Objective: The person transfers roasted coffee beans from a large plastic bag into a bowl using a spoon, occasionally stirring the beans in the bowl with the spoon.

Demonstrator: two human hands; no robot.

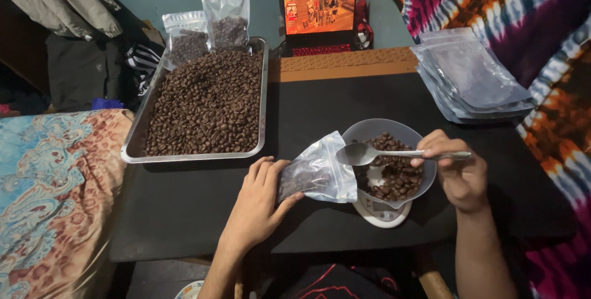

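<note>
The left hand (255, 203) has its fingers curled round the lower end of a clear plastic pouch (319, 173), thumb pressed against its underside — a few dark coffee beans show through the film just beyond the fingertips. The pouch's open mouth tilts towards the grey bowl (369, 131), touching its near rim. The right hand (458, 173) pinches the handle of a metal spoon (394, 152) between thumb and bent fingers; the spoon's bowl reaches out to the left of those fingers, above the beans and right at the pouch's mouth. The grey bowl sits on a small white scale (381, 213), between the two hands. Well beyond the left fingers lies a metal tray (132, 151) heaped with beans — two filled pouches (209, 25) stand behind it. Past the right fingers, a stack of empty pouches (471, 77).
</note>
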